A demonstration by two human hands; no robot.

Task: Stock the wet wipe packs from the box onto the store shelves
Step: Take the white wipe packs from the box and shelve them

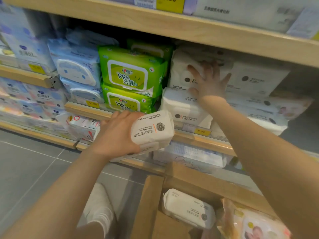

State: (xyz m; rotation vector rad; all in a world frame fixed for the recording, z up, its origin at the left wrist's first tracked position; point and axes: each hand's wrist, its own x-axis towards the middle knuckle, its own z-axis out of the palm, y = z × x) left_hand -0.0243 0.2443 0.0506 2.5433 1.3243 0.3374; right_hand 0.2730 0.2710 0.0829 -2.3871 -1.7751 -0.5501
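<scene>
Head view shows stocking midway — the left hand grips white wipe packs before the shelf, the right hand presses spread-fingered on shelved white packs, while the box holds another pack — more remains.

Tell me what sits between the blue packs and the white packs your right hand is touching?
In the head view, two stacked green wet wipe packs sit between the blue packs and the white packs under the right hand.
</scene>
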